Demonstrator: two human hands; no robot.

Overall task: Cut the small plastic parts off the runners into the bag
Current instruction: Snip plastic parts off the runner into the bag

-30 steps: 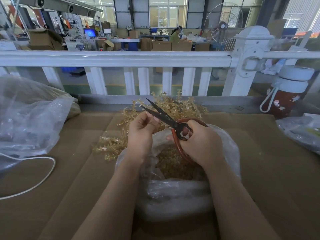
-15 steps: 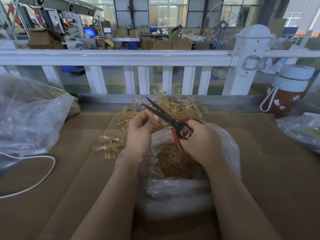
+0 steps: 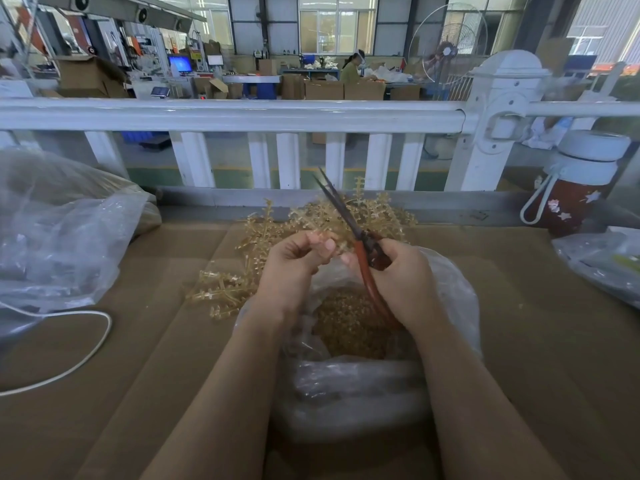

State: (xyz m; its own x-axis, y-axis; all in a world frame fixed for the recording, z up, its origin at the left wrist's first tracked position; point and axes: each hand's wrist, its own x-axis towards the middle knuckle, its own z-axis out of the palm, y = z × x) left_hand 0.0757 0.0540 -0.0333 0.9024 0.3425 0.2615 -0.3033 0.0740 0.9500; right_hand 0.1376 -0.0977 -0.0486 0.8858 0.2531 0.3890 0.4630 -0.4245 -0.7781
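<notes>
Perilously, my right hand (image 3: 401, 282) clenched red-handled scissors (image 3: 360, 247) beside left hand (image 3: 294, 268) fingertips pinching a runner (image 3: 337, 244) over the bag (image 3: 460, 306); I feared a nick.

Two bare forearms enter from the lower edge of the head view, each ending in a bare hand: the left hand (image 3: 294, 268) and the right hand (image 3: 403, 282). No sleeve, cuff or glove covers either arm up to the frame edge. No watch, bracelet or band shows at either wrist, and no ring shows on the visible fingers (image 3: 320, 242). The nails that can be seen on the left hand are short and unpainted. The rest of the person lies outside the view.
</notes>
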